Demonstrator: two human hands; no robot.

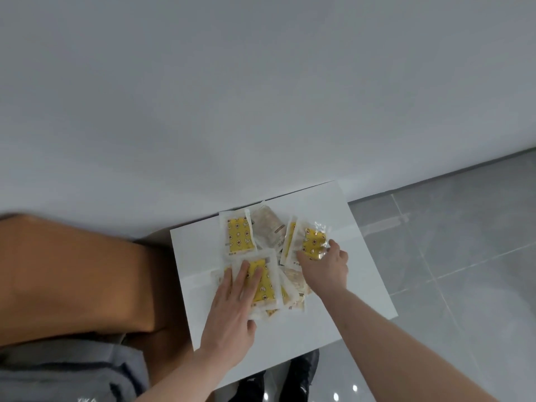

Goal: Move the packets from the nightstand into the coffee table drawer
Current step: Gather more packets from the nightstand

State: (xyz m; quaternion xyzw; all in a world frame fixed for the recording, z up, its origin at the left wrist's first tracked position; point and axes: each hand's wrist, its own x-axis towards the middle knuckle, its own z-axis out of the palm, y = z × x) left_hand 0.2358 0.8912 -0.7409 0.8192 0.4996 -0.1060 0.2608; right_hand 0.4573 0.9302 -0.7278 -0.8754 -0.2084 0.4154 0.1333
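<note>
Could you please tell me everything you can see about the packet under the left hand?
The packet is a flat, clear plastic sachet with a whitish sealed border and a yellow printed panel with small dark marks. It lies face up at the near side of the pile, overlapping other packets, on the white nightstand. The left hand rests flat on it, straight fingers spread over the yellow panel. The print is too blurred to read.
</note>
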